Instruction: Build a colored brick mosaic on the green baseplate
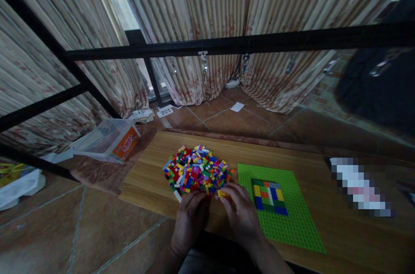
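Note:
My right hand (240, 209) pinches a yellow toy brick (223, 194) between thumb and fingers, just in front of the pile. Close beside it, my left hand (191, 213) is closed at the near edge of the pile of toy bricks (197, 168). Its fingertips are partly hidden, and I cannot make out what they hold. To the right of the pile lies a green baseplate (298, 218). On it sits a flat block of bricks (269, 196) in yellow, blue, green, orange, white and grey.
The wooden tabletop (145, 170) carries a blurred-out flat object (358, 185) at the right. A clear plastic bin (106, 140) with an orange label stands left, beyond the table. A black metal bar (227, 45) crosses in front of curtains (201, 1). Papers (237, 106) lie on the tiled floor.

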The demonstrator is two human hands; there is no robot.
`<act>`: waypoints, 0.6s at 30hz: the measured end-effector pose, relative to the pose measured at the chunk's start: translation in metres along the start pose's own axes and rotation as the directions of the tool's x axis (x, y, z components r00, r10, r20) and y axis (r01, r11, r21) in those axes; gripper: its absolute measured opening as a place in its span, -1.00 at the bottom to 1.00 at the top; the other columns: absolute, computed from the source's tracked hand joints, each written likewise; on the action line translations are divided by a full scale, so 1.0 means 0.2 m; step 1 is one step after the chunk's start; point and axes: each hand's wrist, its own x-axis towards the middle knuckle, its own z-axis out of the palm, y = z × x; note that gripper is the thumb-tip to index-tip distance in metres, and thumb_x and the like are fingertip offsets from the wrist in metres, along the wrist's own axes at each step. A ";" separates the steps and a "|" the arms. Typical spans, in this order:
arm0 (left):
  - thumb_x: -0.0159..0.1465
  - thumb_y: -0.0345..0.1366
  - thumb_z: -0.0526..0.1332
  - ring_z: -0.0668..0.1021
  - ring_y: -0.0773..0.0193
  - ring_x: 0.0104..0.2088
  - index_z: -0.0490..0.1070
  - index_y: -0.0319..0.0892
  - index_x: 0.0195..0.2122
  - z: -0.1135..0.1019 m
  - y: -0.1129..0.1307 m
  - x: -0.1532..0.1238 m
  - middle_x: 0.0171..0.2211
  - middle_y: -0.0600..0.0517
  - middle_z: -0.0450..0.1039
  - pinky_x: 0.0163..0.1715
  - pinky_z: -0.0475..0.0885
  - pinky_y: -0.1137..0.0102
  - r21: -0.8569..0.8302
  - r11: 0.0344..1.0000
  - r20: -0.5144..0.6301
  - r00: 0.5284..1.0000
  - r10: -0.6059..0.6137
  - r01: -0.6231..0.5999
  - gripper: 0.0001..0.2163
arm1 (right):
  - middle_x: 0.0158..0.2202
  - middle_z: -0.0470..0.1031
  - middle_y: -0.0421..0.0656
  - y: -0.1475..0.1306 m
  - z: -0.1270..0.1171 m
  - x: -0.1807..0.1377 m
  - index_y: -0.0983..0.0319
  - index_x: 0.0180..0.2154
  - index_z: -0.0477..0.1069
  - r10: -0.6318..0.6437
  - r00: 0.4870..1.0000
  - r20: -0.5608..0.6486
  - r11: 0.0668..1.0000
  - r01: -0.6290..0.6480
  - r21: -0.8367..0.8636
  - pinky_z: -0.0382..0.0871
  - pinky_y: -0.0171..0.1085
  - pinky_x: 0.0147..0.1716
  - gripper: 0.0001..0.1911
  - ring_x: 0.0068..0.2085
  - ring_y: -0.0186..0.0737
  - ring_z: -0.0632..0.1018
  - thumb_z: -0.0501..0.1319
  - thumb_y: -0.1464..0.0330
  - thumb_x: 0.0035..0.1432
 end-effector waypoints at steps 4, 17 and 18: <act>0.30 -0.38 0.16 0.58 0.23 -0.20 0.47 -0.10 -0.13 0.01 0.02 0.03 -0.20 -0.03 0.52 -0.18 0.58 0.32 0.000 1.000 -0.008 1.000 0.017 -0.017 -0.84 | -0.10 0.56 -0.11 -0.03 -0.06 -0.04 0.12 -0.13 0.49 0.201 0.980 0.014 0.960 -0.199 0.197 0.43 -0.13 -0.05 -0.78 -0.05 -0.12 0.54 0.14 0.24 0.26; 0.19 -0.45 0.16 0.49 0.08 -0.07 0.48 -0.10 -0.04 -0.19 -0.17 0.17 -0.06 -0.09 0.42 -0.08 0.53 0.16 0.307 0.950 0.020 0.998 -0.061 0.052 -0.68 | -0.31 0.56 -0.13 -0.17 -0.12 -0.04 0.19 -0.16 0.54 0.610 0.766 0.202 0.525 -0.582 0.621 0.48 -0.24 -0.36 -0.48 -0.39 -0.21 0.54 0.28 -0.06 0.00; 0.18 -0.46 0.17 0.47 0.06 -0.05 0.48 -0.08 -0.02 -0.20 -0.18 0.19 -0.02 -0.09 0.41 -0.07 0.52 0.14 0.325 0.945 0.054 0.997 -0.053 0.033 -0.65 | -0.33 0.56 -0.13 -0.17 -0.12 -0.04 0.19 -0.18 0.55 0.613 0.765 0.199 0.522 -0.581 0.624 0.48 -0.24 -0.36 -0.49 -0.39 -0.21 0.54 0.29 -0.06 -0.01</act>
